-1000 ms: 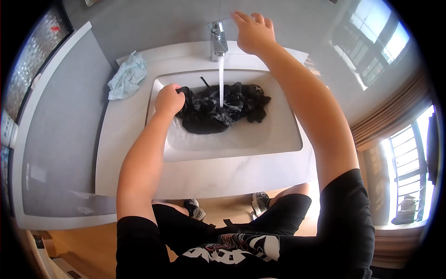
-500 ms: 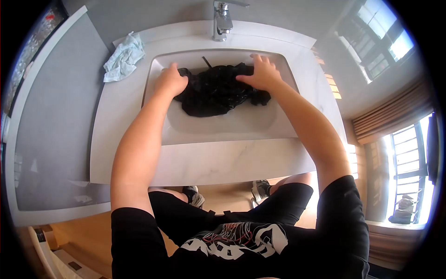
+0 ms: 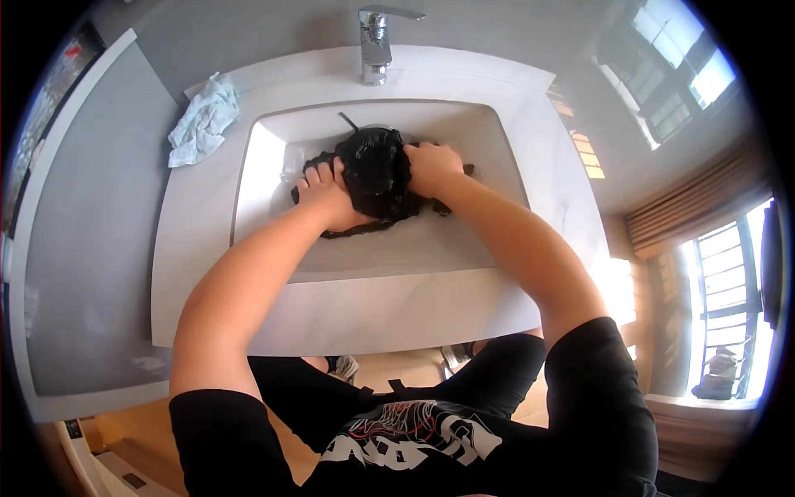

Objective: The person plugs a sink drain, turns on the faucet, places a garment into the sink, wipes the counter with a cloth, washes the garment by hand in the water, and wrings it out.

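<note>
A wet black cloth (image 3: 373, 166) lies bunched in the white sink (image 3: 397, 261), its middle pushed up into a glossy mound. My left hand (image 3: 329, 197) presses on the cloth's left side, with the fingers bent over it. On the right side, my right hand (image 3: 432, 168) is closed on the fabric, its fingertips partly hidden by the folds. Some water shows around the cloth. Behind the sink stands a chrome faucet (image 3: 374, 50), with no stream coming from its spout.
A crumpled light-blue cloth (image 3: 204, 120) rests on the counter (image 3: 373, 311) at the back left. A grey panel (image 3: 95, 224) with a white edge stands at the left. Curtains (image 3: 687, 207) and a barred window (image 3: 725, 290) are at the right.
The running water has stopped. My right hand has come down from beside the faucet onto the black cloth. Both hands have moved closer together, and the cloth is now gathered into a mound.
</note>
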Motion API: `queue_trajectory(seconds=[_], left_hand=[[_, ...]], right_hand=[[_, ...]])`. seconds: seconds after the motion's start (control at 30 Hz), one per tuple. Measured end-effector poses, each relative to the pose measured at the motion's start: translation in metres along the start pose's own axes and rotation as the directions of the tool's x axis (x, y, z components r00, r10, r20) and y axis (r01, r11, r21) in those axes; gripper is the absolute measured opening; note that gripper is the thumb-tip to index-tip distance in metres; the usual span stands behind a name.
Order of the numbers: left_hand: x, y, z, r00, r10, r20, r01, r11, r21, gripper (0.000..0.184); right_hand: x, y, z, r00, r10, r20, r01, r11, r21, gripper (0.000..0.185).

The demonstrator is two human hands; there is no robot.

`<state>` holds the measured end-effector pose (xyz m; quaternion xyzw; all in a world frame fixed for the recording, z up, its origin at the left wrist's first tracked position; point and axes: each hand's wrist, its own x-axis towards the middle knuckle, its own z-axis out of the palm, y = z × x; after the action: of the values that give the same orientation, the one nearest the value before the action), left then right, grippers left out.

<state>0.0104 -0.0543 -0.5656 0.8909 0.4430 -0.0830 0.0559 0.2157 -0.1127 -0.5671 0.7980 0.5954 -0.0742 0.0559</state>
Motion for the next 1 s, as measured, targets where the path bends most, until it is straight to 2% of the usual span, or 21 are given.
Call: queue_trajectory(seconds=[0.03, 0.07, 0.1, 0.2, 0.33, 0.37, 0.47, 0.5, 0.53, 0.6, 0.63, 0.7, 0.73, 0.8, 0.87, 0.93, 1.0], left_hand=[[0.01, -0.007, 0.006, 1.0, 0.016, -0.022, -0.017, 0.998, -0.066, 0.116], [0.017, -0.012, 0.007, 0.999, 0.037, -0.037, -0.042, 0.991, -0.126, 0.107], [0.025, -0.017, 0.006, 0.997, 0.057, -0.058, -0.072, 0.951, -0.3, 0.079], [0.015, -0.025, -0.016, 0.995, 0.083, -0.054, -0.094, 0.96, -0.263, 0.069], [-0.016, -0.026, -0.04, 0.985, 0.111, -0.136, -0.152, 0.924, -0.352, 0.062], [-0.028, -0.023, -0.054, 0.983, 0.146, -0.112, -0.177, 0.918, -0.354, 0.059], [-0.043, -0.032, -0.053, 0.915, 0.302, -0.268, -0.389, 0.837, -0.385, 0.056], [-0.049, -0.033, -0.053, 0.924, 0.312, -0.219, -0.377, 0.833, -0.405, 0.055], [-0.054, -0.033, -0.056, 0.935, 0.323, -0.147, -0.354, 0.845, -0.401, 0.062], [-0.058, -0.031, -0.053, 0.944, 0.331, -0.001, -0.329, 0.939, -0.097, 0.098], [-0.058, -0.028, -0.047, 0.953, 0.303, -0.014, -0.303, 0.953, 0.003, 0.109], [-0.052, -0.023, -0.034, 0.966, 0.252, -0.053, -0.237, 0.951, 0.199, 0.132], [-0.042, -0.02, -0.033, 0.963, 0.268, 0.035, -0.27, 0.941, 0.205, 0.136], [-0.016, -0.019, -0.035, 0.932, 0.293, 0.211, -0.337, 0.918, 0.212, 0.145], [0.0, -0.022, -0.023, 0.915, 0.371, 0.159, -0.398, 0.893, 0.208, 0.143], [0.019, -0.022, -0.014, 0.904, 0.404, 0.139, -0.424, 0.888, 0.18, 0.143], [0.033, -0.016, -0.006, 0.917, 0.371, 0.149, -0.392, 0.907, 0.153, 0.14]], right_hand=[[-0.007, -0.004, -0.004, 0.999, -0.01, -0.053, 0.009, 1.0, -0.019, 0.039], [-0.01, -0.002, -0.009, 0.999, -0.015, -0.051, 0.015, 1.0, 0.005, 0.037], [-0.015, 0.001, -0.013, 0.999, -0.02, -0.047, 0.021, 0.999, 0.033, 0.036], [-0.033, 0.006, -0.042, 0.998, -0.028, -0.052, 0.032, 0.997, 0.068, 0.03], [-0.049, 0.015, -0.065, 0.997, -0.051, -0.06, 0.054, 0.997, 0.049, 0.026], [-0.056, 0.014, -0.076, 0.998, -0.051, -0.043, 0.054, 0.997, 0.053, 0.027], [-0.077, 0.015, -0.087, 0.994, -0.099, -0.044, 0.101, 0.994, 0.047, 0.034], [-0.081, 0.021, -0.083, 0.987, -0.143, -0.075, 0.146, 0.989, 0.025, 0.04], [-0.086, 0.022, -0.079, 0.977, -0.187, -0.103, 0.188, 0.982, 0.002, 0.047], [-0.095, 0.017, -0.069, 0.942, -0.294, -0.161, 0.257, 0.941, -0.218, 0.08], [-0.095, 0.015, -0.065, 0.919, -0.35, -0.179, 0.28, 0.902, -0.328, 0.097], [-0.073, 0.014, -0.043, 0.91, -0.404, -0.09, 0.352, 0.87, -0.345, 0.12], [-0.062, 0.009, -0.042, 0.9, -0.433, -0.047, 0.39, 0.85, -0.355, 0.131], [-0.045, 0.002, -0.04, 0.901, -0.434, 0.019, 0.425, 0.873, -0.239, 0.135], [-0.026, -0.002, -0.038, 0.878, -0.472, 0.084, 0.478, 0.874, -0.089, 0.136], [-0.015, -0.008, -0.032, 0.892, -0.451, 0.02, 0.449, 0.883, -0.134, 0.133], [0.002, -0.012, -0.022, 0.922, -0.384, 0.047, 0.386, 0.915, -0.119, 0.128]])
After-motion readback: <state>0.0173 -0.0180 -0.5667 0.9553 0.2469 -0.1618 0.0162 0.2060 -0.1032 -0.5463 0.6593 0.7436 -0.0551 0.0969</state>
